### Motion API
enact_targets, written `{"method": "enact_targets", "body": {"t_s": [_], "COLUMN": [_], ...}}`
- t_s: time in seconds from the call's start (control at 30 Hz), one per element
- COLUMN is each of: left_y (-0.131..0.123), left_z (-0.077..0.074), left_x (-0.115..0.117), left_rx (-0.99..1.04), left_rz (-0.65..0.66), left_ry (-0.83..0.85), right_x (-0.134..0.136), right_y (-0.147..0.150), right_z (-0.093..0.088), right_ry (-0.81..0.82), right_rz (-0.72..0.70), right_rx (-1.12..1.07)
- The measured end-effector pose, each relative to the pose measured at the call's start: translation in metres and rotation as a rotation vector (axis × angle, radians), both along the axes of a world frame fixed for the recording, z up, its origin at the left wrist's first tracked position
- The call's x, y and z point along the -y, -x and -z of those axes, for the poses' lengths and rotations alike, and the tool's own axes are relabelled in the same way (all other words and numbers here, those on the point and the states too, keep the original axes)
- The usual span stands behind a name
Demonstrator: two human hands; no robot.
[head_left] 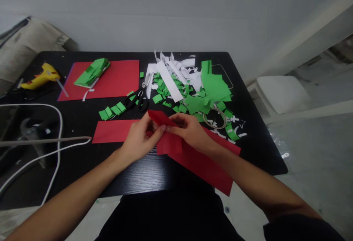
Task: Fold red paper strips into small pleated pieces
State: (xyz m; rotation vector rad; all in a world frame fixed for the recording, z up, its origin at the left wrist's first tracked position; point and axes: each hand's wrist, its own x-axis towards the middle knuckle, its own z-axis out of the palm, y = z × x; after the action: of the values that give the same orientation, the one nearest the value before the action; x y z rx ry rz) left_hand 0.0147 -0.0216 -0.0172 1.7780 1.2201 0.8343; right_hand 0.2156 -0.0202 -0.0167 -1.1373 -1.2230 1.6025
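Note:
My left hand [139, 138] and my right hand [189, 130] meet over the middle of the black table [143, 174], both pinching a folded piece of red paper [165, 132] between fingers and thumbs. A peak of the fold sticks up between the hands. Under my right forearm a long red paper strip [204, 163] runs toward the table's front edge. Another red strip [111, 130] lies flat just left of my left hand.
Black scissors [138, 97] lie beyond the hands, beside a heap of green and white paper scraps [187, 82] and a roll of tape [215, 117]. A red sheet [118, 77] with folded green paper and a yellow glue gun [41, 75] sit at far left. White cables [52, 149] cross the left edge.

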Motion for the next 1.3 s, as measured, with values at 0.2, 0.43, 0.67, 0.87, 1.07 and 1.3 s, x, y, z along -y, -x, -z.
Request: {"method": "enact_targets", "body": {"t_s": [0.2, 0.43, 0.67, 0.87, 1.07, 1.3], "left_y": [0.002, 0.000, -0.001, -0.001, -0.001, 0.001], "left_z": [0.004, 0.000, -0.002, -0.004, -0.006, -0.007], "left_x": [-0.002, -0.001, -0.002, -0.002, -0.001, -0.002], "left_rx": [-0.015, 0.036, 0.063, 0.047, 0.019, -0.090], "left_rz": [-0.042, -0.063, -0.075, -0.070, -0.052, -0.053], "left_ry": [-0.033, -0.001, 0.031, 0.004, -0.040, -0.073], "right_x": [0.000, -0.001, -0.001, -0.001, -0.001, -0.001], "right_y": [-0.001, -0.001, -0.002, -0.001, -0.001, -0.001], "right_z": [-0.001, 0.000, -0.001, -0.002, 0.004, 0.003], "right_ry": [0.017, 0.001, -0.014, -0.003, -0.004, 0.016], "right_rz": [0.015, 0.021, 0.009, 0.003, 0.007, 0.024], "right_rx": [0.014, 0.005, 0.025, 0.019, -0.036, -0.019]}}
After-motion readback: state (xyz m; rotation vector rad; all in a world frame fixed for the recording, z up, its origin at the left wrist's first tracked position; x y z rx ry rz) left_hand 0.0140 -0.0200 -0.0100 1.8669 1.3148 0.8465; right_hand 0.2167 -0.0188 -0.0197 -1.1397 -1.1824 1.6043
